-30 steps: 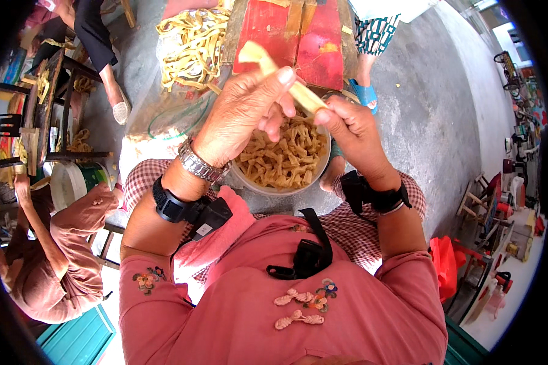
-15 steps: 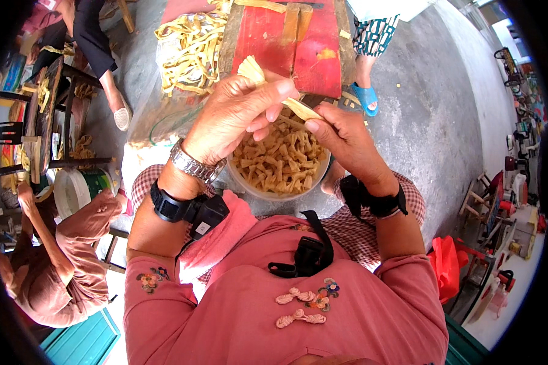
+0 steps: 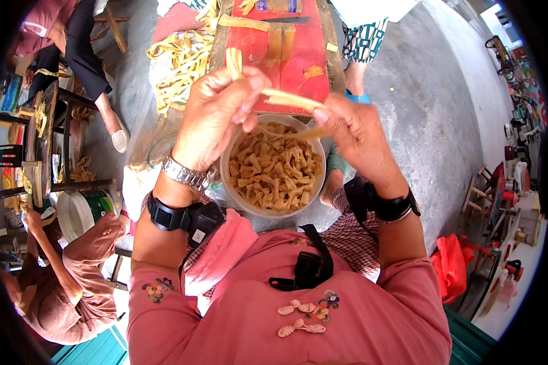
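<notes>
Knotted strips (image 3: 274, 173) lie in a bowl (image 3: 274, 213) below the left hand (image 3: 216, 115) and right hand (image 3: 362, 137), one held strip (image 3: 292, 100) between them. Beyond the bowl stands a bench (image 3: 310, 55), a heap of strips (image 3: 179, 70) to its left. A bucket (image 3: 73, 219) is far left, a plastic bag (image 3: 449, 267) right.

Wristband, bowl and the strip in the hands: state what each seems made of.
Wristband: likely polished metal, by its bright linked segments. Bowl: probably smooth plastic, by its whitish, even rim. Strip: matt, perhaps plant fibre or bean curd; its pale, creased look leaves this open.
</notes>
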Tool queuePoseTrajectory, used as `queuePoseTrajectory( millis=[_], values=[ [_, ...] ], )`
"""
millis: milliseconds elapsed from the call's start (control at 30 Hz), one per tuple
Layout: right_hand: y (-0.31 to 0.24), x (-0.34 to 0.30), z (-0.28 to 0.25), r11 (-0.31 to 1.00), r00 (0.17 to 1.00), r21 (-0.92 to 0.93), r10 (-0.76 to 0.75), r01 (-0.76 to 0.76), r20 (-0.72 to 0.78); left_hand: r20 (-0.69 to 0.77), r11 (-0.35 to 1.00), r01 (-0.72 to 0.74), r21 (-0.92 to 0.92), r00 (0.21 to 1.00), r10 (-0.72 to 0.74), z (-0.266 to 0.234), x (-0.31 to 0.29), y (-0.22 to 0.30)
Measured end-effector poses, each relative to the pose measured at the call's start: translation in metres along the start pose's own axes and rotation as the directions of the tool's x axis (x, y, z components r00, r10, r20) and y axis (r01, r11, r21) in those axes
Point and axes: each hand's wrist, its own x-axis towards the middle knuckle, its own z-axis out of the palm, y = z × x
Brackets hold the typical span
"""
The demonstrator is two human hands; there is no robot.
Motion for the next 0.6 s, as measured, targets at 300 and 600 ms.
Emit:
queuePoseTrajectory(
  millis=[300,600],
  values=[
    [0.017,0.048,-0.004,0.827,0.944,-0.56,-0.228,0.058,-0.24,-0.07,0.927,-0.264,0.268,0.954,0.292,0.005,0.052,-0.004],
    [0.012,0.015,0.015,0.96,0.99,-0.277,0.005,-0.044,-0.141,-0.032,0.76,-0.057,0.648,0.994,0.102,-0.018,0.01,-0.011]
  ],
)
